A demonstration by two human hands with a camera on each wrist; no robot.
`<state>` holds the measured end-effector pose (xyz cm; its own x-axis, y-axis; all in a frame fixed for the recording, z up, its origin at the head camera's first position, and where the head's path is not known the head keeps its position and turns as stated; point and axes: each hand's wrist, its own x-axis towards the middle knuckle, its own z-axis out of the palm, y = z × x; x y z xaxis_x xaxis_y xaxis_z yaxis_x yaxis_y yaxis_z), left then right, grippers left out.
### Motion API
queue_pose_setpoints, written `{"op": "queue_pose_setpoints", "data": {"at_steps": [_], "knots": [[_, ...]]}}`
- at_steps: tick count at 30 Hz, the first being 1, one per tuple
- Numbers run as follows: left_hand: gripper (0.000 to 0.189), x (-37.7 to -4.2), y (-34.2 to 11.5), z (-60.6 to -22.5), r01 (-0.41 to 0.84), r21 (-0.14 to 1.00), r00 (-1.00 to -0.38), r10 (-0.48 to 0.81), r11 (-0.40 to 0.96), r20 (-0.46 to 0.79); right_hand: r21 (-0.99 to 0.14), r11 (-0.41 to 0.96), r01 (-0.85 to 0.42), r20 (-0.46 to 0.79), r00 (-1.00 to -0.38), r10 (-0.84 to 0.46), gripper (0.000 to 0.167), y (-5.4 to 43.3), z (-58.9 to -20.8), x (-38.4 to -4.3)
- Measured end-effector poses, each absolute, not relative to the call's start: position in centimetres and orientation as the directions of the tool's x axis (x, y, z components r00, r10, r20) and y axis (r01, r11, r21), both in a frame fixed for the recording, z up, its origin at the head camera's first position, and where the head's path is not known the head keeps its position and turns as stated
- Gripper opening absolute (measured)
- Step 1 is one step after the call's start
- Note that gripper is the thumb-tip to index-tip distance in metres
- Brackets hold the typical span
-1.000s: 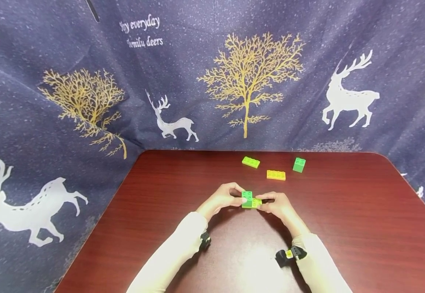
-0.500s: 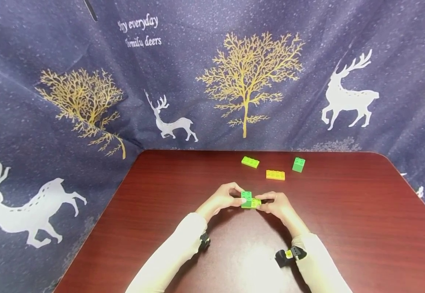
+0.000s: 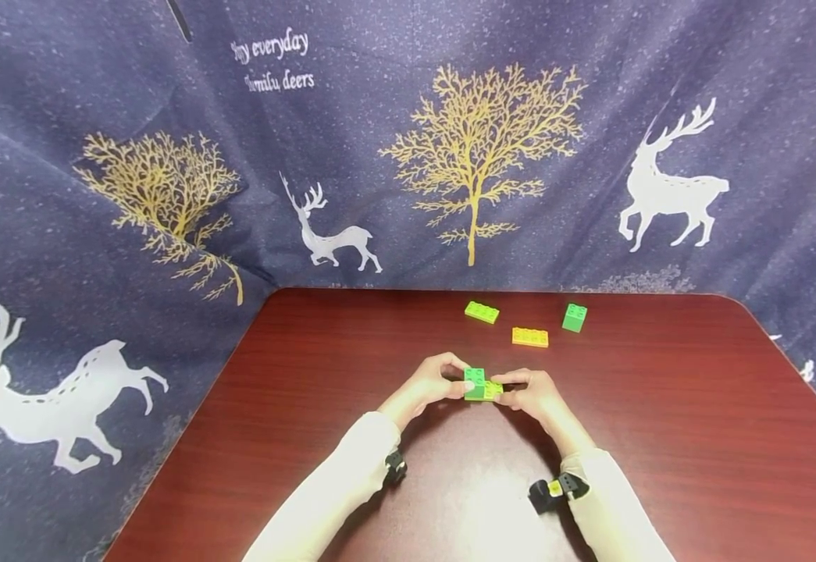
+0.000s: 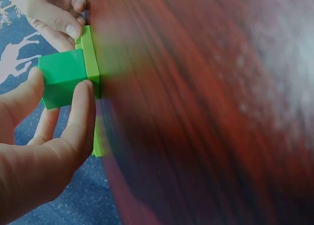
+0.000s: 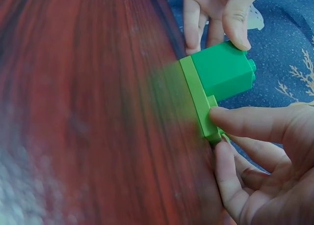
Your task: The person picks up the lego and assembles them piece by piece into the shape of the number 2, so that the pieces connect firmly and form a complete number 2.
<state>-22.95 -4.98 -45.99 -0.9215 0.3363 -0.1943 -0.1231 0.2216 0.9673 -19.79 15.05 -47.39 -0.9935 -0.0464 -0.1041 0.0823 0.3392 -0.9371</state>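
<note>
A green toy brick with studs sits on the left half of a lime green flat brick, in the middle of the table. My left hand pinches the green brick between thumb and fingers. From the other side, my right hand grips the free end of the flat brick. The right wrist view has the green brick standing flush against the flat brick, which lies close over the tabletop. In the left wrist view, left fingertips touch the green brick near its seam with the flat brick.
Farther back on the reddish-brown table lie a second lime flat brick, a yellow-orange flat brick and another green brick. A dark blue cloth printed with deer and trees hangs behind the table.
Both hands keep their hold on the joined bricks in nearly the same place. Only a slight shift of the whole head view shows.
</note>
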Motion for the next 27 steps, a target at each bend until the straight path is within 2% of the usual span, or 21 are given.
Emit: {"op": "queue_pose_setpoints", "data": {"at_steps": [12, 21, 27], "knots": [[0.03, -22.55, -5.13, -46.25, -0.139, 0.98, -0.925, 0.336, 0.139, -0.179, -0.931, 0.352, 0.097, -0.12, -0.992, -0.044, 0.038, 15.09, -47.4, -20.03], [0.034, -22.35, -5.02, -46.33, -0.114, 0.971, -0.937, 0.304, 0.208, -0.175, -0.934, 0.346, 0.095, -0.125, -0.99, -0.067, 0.038, 15.26, -47.5, -20.19], [0.039, -22.71, -5.0, -46.85, -0.158, 0.972, -0.922, 0.326, 0.175, -0.209, -0.934, 0.34, 0.11, -0.152, -0.984, -0.098, 0.038, 15.34, -47.25, -20.36]]}}
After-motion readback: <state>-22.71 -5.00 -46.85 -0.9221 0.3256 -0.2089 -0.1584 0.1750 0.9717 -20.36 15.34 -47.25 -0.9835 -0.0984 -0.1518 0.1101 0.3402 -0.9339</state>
